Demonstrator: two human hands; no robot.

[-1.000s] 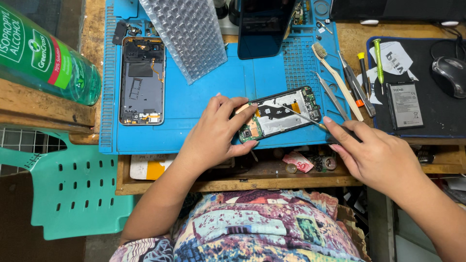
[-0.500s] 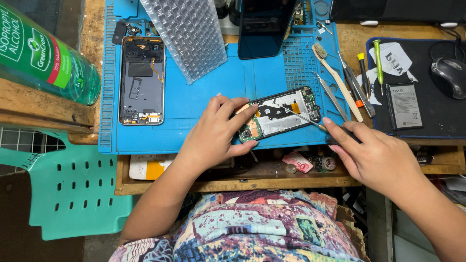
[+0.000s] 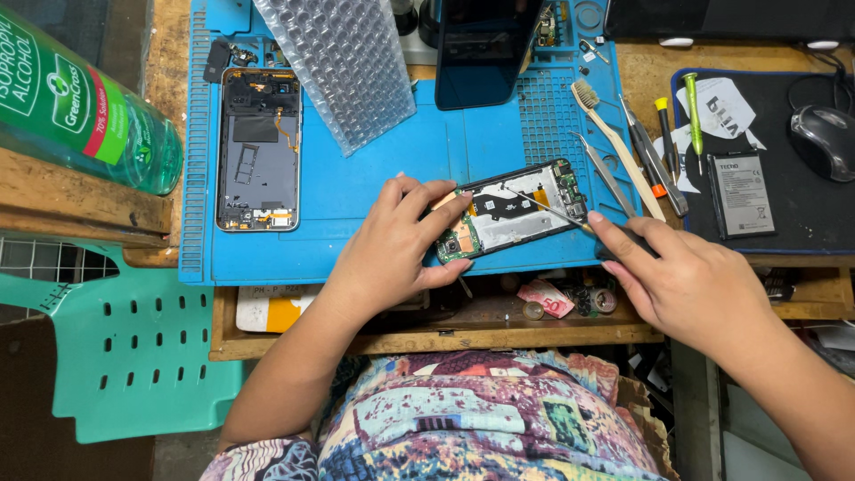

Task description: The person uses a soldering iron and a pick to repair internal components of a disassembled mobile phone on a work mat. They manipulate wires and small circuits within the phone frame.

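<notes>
An opened phone [image 3: 517, 211] with its circuit board showing lies tilted on the blue work mat [image 3: 374, 196]. My left hand [image 3: 392, 245] grips its near left end, thumb underneath and fingers on top. My right hand [image 3: 686, 276] holds a thin screwdriver [image 3: 548, 207] whose metal tip rests on the phone's board near its middle. A second opened phone shell [image 3: 258, 150] lies flat at the mat's left side. A dark phone screen [image 3: 481, 49] stands at the mat's far edge.
A sheet of bubble wrap [image 3: 343, 67] lies on the mat's far part. Tweezers, a toothbrush [image 3: 614, 147] and small screwdrivers lie right of the phone. A phone battery [image 3: 739, 194] and mouse [image 3: 824, 141] sit on a black pad. A green bottle [image 3: 80, 107] lies left; a green plastic chair [image 3: 134, 347] stands below.
</notes>
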